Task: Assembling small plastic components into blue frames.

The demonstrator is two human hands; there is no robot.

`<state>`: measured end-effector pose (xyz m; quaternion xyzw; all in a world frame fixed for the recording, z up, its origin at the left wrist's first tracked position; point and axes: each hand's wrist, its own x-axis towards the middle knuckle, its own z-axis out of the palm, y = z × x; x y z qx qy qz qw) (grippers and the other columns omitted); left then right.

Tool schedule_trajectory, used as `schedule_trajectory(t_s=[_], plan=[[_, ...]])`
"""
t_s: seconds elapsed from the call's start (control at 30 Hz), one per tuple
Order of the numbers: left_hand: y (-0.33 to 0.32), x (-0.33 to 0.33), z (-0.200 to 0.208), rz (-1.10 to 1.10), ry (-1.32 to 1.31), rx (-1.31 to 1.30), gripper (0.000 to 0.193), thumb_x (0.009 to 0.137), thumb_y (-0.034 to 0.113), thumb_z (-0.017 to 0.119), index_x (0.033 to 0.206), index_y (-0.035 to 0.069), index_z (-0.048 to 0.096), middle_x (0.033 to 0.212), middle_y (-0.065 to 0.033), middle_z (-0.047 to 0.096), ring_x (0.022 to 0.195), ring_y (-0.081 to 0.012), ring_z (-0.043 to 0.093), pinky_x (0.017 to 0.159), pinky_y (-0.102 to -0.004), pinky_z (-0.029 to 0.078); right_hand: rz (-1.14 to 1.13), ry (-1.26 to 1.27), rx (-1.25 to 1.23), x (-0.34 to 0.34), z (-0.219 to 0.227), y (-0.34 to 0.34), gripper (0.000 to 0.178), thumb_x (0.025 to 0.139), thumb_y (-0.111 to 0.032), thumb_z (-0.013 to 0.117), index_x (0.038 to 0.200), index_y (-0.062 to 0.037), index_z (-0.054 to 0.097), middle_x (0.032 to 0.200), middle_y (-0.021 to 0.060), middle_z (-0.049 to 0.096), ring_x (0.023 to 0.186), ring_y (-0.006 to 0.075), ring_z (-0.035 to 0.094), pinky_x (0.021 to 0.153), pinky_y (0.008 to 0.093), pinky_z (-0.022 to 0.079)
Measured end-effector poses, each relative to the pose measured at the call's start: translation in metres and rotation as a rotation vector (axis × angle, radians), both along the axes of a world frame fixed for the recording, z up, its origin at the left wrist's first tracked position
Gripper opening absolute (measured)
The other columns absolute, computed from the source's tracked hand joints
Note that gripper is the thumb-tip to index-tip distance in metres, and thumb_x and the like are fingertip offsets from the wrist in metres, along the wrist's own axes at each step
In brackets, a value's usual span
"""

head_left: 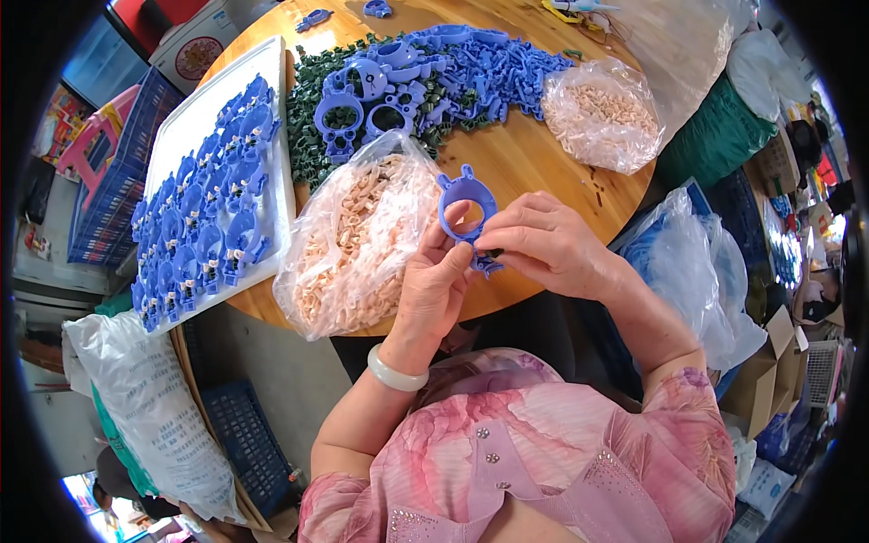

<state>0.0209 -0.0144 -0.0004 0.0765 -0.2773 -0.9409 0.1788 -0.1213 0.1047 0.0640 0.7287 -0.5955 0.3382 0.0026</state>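
Observation:
Over the near edge of the round wooden table (507, 154), a blue plastic ring-shaped part (490, 196) with small knobs is held up between both hands. My left hand (437, 279) grips its lower left side, thumb in front. The fingertips of my right hand (548, 240) are pinched together at the ring's lower right edge. Something small and dark shows by those fingertips, mostly covered by them. Just left of my left hand lies an open clear plastic bag of small beige pieces (362, 244).
A white tray (282, 195) at left carries rows of blue parts with small figures. Behind the bag are heaps of dark green pieces (306, 122) and blue parts (507, 72). Another bag of beige pieces (602, 113) sits at right. Sacks, crates and boxes surround the table.

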Motion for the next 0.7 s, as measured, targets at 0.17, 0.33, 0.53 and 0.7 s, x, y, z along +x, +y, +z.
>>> schedule_trajectory(t_s=[0.17,0.33,0.53,0.7], plan=[[0.003,-0.002,0.002,0.013,-0.015,-0.034,0.05,0.086,0.012,0.063,0.131,0.004,0.042,0.115,-0.0034,0.056,0.095,-0.0096,0.058,0.071,-0.0213,0.051,-0.066,-0.139,-0.046,0.004,-0.011,0.0,0.03,0.072,-0.004,0.07,0.101,-0.0089,0.063,0.096,0.0026,0.065,0.089,0.0222,0.06,0.079,0.0353,0.046],[0.0,-0.002,0.001,-0.01,0.018,0.004,0.054,0.083,0.008,0.067,0.131,0.005,0.043,0.117,-0.0067,0.055,0.099,-0.0124,0.057,0.073,-0.0224,0.051,-0.095,-0.094,-0.17,0.006,-0.017,-0.001,0.022,0.072,-0.006,0.072,0.093,-0.0083,0.066,0.099,0.0029,0.066,0.091,0.0228,0.058,0.081,0.0348,0.045],[0.002,-0.004,0.003,0.012,0.017,-0.016,0.056,0.082,0.01,0.068,0.131,0.005,0.043,0.117,-0.0066,0.054,0.097,-0.0131,0.058,0.072,-0.0225,0.051,-0.157,-0.136,-0.228,0.012,-0.018,0.0,0.018,0.07,-0.008,0.072,0.088,-0.0082,0.067,0.106,0.0043,0.063,0.097,0.0251,0.055,0.082,0.0355,0.045],[0.002,-0.006,0.004,0.0,0.037,-0.044,0.059,0.081,0.012,0.069,0.132,0.004,0.041,0.119,-0.0099,0.055,0.103,-0.021,0.059,0.079,-0.0263,0.05,-0.224,-0.071,-0.215,0.019,-0.023,0.007,0.02,0.069,-0.008,0.072,0.089,-0.0073,0.067,0.112,0.0069,0.059,0.1,0.0269,0.054,0.084,0.0369,0.044]])
